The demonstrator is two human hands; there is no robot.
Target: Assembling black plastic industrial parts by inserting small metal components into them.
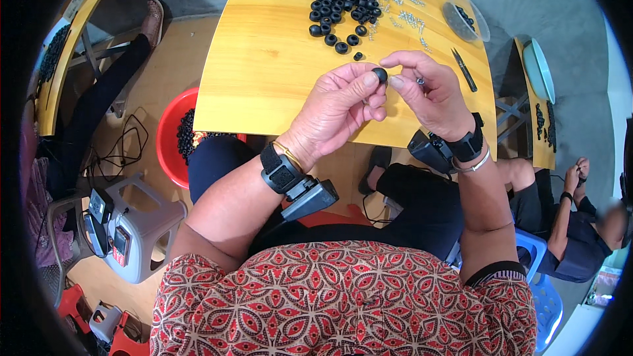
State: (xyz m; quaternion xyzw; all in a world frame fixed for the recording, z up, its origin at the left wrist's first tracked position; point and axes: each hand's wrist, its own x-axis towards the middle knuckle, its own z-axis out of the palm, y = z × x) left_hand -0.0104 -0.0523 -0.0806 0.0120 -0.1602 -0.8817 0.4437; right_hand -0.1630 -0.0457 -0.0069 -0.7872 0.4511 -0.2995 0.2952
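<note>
Yellow desk, bead heap at twelve o'clock; left fingers pinch a black bead, likely light, slick, best held by its sides; right fingers: grip unclear.

To your left stands a grey plastic stool with small electronic devices on its side nearer the picture's edge. Beyond it, dark cables lie tangled on the tan floor, near another person stretching out a leg in dark trousers (the shoe looks patterned). On your right, a co-worker in dark clothing sits near a blue plastic seat. Farther up, a pale teal basin is at a side tabletop, beside the grey wall.
</note>
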